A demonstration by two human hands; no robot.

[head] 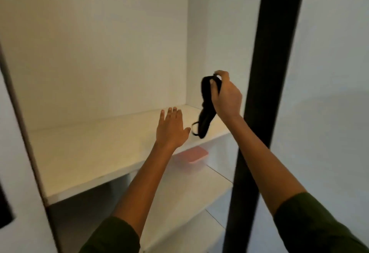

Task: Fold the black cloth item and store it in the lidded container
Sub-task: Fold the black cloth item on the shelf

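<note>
My right hand (225, 95) grips the top of a small black cloth item (205, 111), which dangles down over the right end of a white shelf (89, 153), a thin loop hanging from its lower end. My left hand (171, 128) hovers open and flat over the same shelf, just left of the cloth, fingers spread and not touching it. On the shelf below sits a clear container with a pink lid (196, 155), partly hidden by the upper shelf and my left forearm.
I face an open white cupboard with several shelves. A dark vertical post (265, 93) stands right beside my right forearm. The cupboard's left edge (26, 133) slants at the left. A white wall lies beyond the post.
</note>
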